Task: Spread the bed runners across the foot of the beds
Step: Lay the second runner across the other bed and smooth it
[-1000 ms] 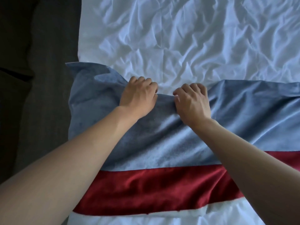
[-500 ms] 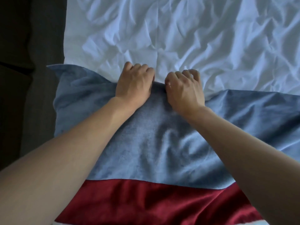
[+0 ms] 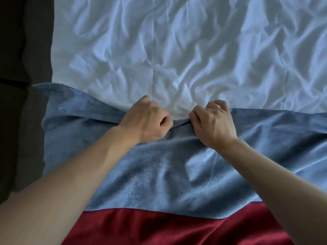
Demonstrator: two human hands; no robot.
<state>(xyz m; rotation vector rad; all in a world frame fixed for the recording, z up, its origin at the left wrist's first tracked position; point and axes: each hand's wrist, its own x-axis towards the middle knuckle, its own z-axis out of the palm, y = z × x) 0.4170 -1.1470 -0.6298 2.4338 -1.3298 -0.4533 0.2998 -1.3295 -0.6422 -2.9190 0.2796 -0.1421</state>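
Head cam: both fists are bunched on the far edge of the blue bed runner [image 3: 159, 174], left hand [image 3: 146, 119] and right hand [image 3: 214, 121] close together, each gripping a fold. The runner lies across the wrinkled white sheet [image 3: 177, 50], its left end hanging over the bed's left edge, with a red band [image 3: 168, 228] along its near side.

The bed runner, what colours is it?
The bed runner is blue with a dark red band, seen in the head view.

1. Left hand [image 3: 146, 120] and right hand [image 3: 213, 122] both bunch up the far edge of the blue bed runner [image 3: 159, 174], close together.
2. Runner lies over a wrinkled white sheet [image 3: 177, 50]; its red band [image 3: 159, 227] sits nearest.
3. Dark floor [image 3: 21, 138] on the left.
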